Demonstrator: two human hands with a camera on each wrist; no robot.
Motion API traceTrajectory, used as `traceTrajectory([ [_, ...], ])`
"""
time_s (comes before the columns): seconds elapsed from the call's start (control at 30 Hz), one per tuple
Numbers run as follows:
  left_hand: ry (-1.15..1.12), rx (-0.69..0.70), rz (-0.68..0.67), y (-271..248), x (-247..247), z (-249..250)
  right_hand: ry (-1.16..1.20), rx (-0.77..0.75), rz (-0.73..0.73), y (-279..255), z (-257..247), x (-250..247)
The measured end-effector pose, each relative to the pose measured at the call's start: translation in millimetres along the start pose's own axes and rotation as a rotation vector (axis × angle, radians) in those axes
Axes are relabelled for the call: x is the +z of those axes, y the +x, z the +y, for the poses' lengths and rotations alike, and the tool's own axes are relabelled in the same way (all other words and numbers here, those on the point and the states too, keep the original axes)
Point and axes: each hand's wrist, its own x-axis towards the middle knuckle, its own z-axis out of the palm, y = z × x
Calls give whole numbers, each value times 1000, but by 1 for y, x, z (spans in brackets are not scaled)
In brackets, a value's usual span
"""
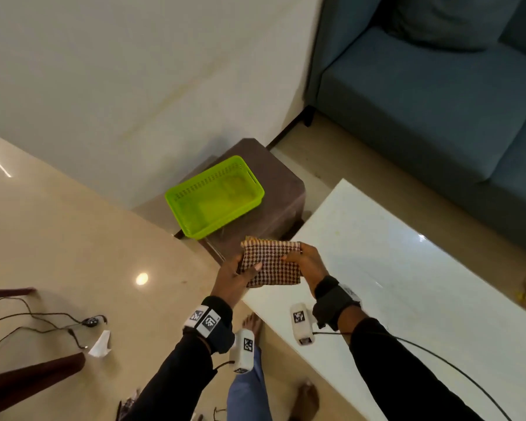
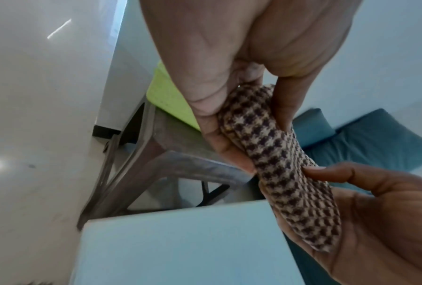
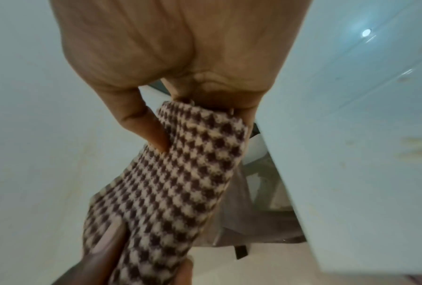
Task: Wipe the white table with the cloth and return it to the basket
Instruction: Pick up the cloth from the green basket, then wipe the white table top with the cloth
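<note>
A folded brown-and-cream checked cloth (image 1: 271,262) is held in the air over the near left corner of the white table (image 1: 407,268). My left hand (image 1: 240,275) grips its left edge, thumb on top. My right hand (image 1: 301,259) pinches its right edge. In the left wrist view the cloth (image 2: 278,154) runs between my left hand (image 2: 229,96) and the right hand (image 2: 376,212). In the right wrist view the cloth (image 3: 180,183) hangs from my right hand (image 3: 180,67). The green basket (image 1: 214,197) stands empty on a brown stool (image 1: 283,189), just beyond the cloth.
A blue sofa (image 1: 438,101) runs along the table's far side. A white wall (image 1: 134,71) stands behind the stool. Black cables (image 1: 43,323) and a scrap of paper (image 1: 101,344) lie on the beige floor to the left, near dark furniture legs (image 1: 28,381).
</note>
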Motion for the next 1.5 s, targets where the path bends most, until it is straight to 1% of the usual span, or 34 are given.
traceTrajectory([
  [0.1, 29, -98, 33, -33, 26, -51, -35, 24, 44, -38, 65, -19],
  [0.17, 51, -153, 65, -54, 41, -75, -44, 35, 66, -58, 106, -28],
  [0.23, 197, -160, 82, -66, 53, -96, -36, 36, 95, -73, 141, -37],
  [0.3, 325, -165, 61, -67, 61, -116, -49, 42, 135, -79, 169, -44],
  [0.37, 413, -169, 43, -59, 62, -132, -61, 58, 161, -78, 190, -48],
  [0.47, 570, -128, 21, -35, 70, -157, -152, 91, 175, -57, 222, -52],
  [0.53, 631, -96, 13, -19, 73, -163, -180, 92, 197, -45, 233, -49],
  [0.7, 750, 27, -35, 35, 73, -185, -251, 31, 301, -8, 259, -35],
  [0.73, 772, 44, -39, 45, 72, -190, -319, 12, 316, -2, 265, -31],
  [0.77, 794, 58, -41, 52, 70, -191, -460, -17, 344, 1, 268, -26],
  [0.8, 833, 67, -43, 58, 67, -195, -651, -63, 366, 5, 274, -20],
  [0.83, 884, 72, -33, 63, 63, -196, -838, -126, 380, 7, 280, -15],
  [0.87, 941, 67, -12, 66, 59, -198, -969, -216, 383, 9, 286, -9],
  [0.93, 1031, 37, 45, 73, 46, -205, -1108, -403, 323, 17, 297, 3],
  [0.97, 1046, 18, 52, 75, 39, -208, -1143, -482, 285, 25, 302, 7],
  [1.03, 1010, -14, 24, 77, 28, -213, -1194, -580, 225, 44, 306, 7],
  [1.13, 937, -57, -6, 77, 11, -219, -1292, -578, 129, 80, 309, 4],
  [1.2, 888, -116, -13, 79, 2, -219, -1314, -552, 126, 91, 311, 7],
  [1.27, 857, -145, -35, 84, -5, -220, -1317, -558, 159, 92, 314, 26],
  [1.33, 829, -119, -58, 89, -12, -219, -1337, -603, 101, 87, 319, 53],
  [1.4, 762, -91, -56, 95, -16, -217, -1417, -700, -5, 89, 325, 73],
  [1.43, 739, -92, -52, 93, -18, -216, -1455, -742, -62, 90, 326, 74],
  [1.5, 674, -98, -30, 99, -21, -214, -1535, -835, -124, 102, 317, 68],
])
